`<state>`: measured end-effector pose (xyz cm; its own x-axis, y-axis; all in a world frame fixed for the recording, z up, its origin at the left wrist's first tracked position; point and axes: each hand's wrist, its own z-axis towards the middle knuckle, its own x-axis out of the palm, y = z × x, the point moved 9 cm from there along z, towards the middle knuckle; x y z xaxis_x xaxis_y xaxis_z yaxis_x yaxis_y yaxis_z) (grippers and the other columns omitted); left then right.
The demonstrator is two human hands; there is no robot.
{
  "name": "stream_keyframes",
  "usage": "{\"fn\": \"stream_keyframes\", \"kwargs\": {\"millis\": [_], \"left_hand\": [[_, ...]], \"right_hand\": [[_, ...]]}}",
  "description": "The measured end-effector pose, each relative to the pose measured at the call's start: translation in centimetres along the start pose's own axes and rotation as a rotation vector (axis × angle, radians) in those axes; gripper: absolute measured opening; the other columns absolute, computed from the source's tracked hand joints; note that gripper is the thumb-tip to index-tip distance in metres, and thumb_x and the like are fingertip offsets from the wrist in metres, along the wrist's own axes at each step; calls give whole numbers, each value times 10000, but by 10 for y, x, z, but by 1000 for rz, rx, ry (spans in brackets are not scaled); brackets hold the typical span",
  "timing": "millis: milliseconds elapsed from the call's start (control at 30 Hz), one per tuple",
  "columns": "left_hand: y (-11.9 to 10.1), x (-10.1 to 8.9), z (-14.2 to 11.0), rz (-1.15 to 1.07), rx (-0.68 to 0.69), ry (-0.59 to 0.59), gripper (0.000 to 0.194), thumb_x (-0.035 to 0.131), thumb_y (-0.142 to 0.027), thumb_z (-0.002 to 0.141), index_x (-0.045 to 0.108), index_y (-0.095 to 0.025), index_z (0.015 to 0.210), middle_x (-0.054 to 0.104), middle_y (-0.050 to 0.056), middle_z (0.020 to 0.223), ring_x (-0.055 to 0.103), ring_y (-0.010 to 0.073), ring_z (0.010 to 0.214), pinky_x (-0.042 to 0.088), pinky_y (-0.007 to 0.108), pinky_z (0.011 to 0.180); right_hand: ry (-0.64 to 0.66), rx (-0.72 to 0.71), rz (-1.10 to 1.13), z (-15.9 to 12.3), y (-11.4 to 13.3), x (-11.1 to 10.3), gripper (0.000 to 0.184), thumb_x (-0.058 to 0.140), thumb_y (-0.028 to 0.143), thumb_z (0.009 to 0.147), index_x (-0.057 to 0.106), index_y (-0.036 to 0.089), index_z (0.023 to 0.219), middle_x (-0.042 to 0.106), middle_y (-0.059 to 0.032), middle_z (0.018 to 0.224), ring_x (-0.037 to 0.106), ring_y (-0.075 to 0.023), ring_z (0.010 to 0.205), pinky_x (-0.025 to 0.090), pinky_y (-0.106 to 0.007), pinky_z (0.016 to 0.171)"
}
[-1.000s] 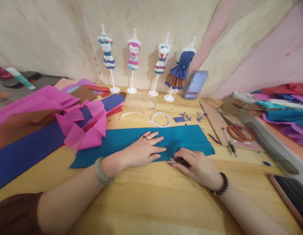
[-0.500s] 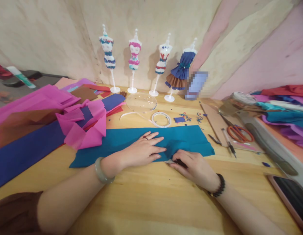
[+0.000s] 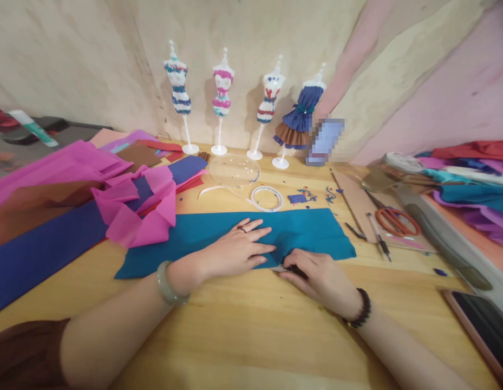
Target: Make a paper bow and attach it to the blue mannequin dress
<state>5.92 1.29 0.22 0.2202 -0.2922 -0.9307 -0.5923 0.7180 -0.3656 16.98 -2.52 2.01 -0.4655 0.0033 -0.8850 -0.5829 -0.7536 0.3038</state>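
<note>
A long teal sheet, thin cloth or crepe paper, lies across the wooden table in front of me. Pressed flat on its middle, my left hand has its fingers spread. My right hand is closed around a dark-handled knife at the sheet's near edge. The short silver blade points left, close to my left fingertips, and its tip is partly under the edge. The teal sheet is bunched up slightly just above my right fingers.
Pink sheets and a dark blue strip pile up left. Behind stand small dress forms, a clear round lid and a tape roll. Orange-handled scissors, a pen and a phone lie right.
My right hand and the knife have slid very slightly left along the near edge of the teal sheet. My left hand stays in place.
</note>
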Motion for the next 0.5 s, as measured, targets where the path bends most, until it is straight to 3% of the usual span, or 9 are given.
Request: {"fn": "stream_keyframes", "kwargs": {"millis": [500], "left_hand": [[-2,0,0,1,27,-20,392,459,-394,971,551,-298,1340,339,46,1552,189,307,1465,187,515,1168]], "right_hand": [[15,21,-19,0,0,0,225,496,392,970,568,195,890,658,-28,778,616,-132,636,433,-236,562]]}}
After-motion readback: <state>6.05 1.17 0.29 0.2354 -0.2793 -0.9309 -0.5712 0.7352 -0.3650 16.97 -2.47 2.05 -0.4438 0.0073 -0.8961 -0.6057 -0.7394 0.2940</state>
